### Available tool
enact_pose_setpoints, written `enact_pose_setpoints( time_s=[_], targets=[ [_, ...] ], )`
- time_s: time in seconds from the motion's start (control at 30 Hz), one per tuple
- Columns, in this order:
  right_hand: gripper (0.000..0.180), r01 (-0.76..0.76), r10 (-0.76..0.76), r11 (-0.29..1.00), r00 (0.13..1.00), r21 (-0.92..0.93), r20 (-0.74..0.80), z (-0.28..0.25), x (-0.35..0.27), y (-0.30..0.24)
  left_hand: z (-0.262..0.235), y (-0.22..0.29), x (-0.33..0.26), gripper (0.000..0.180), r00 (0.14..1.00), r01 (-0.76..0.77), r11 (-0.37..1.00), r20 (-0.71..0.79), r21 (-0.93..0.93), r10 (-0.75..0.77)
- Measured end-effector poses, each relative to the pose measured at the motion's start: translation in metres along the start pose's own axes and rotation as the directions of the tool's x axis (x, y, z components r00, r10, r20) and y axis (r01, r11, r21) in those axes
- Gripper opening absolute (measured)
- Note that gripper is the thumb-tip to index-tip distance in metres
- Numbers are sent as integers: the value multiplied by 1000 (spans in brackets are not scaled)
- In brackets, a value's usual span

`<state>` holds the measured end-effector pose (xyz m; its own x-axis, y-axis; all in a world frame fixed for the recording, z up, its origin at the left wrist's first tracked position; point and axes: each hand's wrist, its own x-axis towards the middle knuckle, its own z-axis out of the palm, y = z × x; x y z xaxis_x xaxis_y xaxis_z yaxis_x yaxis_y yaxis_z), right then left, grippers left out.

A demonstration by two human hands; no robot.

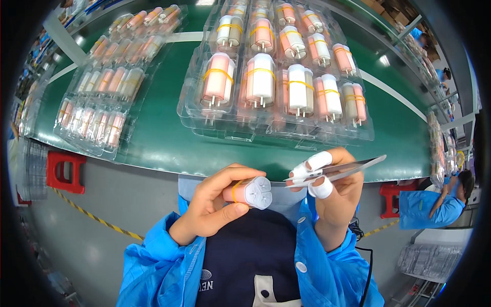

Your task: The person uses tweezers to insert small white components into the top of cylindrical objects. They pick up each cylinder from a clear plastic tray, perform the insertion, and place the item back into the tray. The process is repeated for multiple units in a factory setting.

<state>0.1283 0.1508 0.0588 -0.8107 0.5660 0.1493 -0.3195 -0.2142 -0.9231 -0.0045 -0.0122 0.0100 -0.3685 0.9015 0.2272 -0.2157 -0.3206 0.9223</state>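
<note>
My left hand (217,202) is closed round a bundle of small cylinders (259,193), pink and pale, bound by a yellow rubber band. The bundle lies tilted, its whitish three-lobed end facing right. To the right, my right hand (335,192) pinches a pair of metal tweezers (353,168) between thumb and fingers. White finger cots (320,188) cover the thumb and fingertips. The tweezers' tips point left toward the bundle and stand a little apart from it. Both hands are above my lap, in front of the green table's near edge.
Clear plastic trays (225,123) with several similar banded bundles stand stacked on the green table (158,123). More filled trays (92,115) lie at the left. Red stools (66,171) stand on the floor either side. A person in blue (429,207) sits at the right.
</note>
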Motion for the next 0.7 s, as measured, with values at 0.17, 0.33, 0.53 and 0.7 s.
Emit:
enact_pose_setpoints(
  time_s=[0.17,0.33,0.53,0.7],
  targets=[
    [23,-16,16,1000,999,3,49,8,-6,14,9,-2,-2,47,997,70,996,-15,-53,-71],
    [21,54,-49,992,998,-114,43,2,-6,19,6,0,-5,46,993,118,988,0,-102,-119],
    [22,102,-105,994,990,-31,-91,1,-9,22,7,3,-1,39,998,66,996,-17,-61,-67],
    [21,217,-220,970,975,-110,-12,7,-11,21,12,-13,0,39,978,-184,966,-65,182,198]
  ],
)
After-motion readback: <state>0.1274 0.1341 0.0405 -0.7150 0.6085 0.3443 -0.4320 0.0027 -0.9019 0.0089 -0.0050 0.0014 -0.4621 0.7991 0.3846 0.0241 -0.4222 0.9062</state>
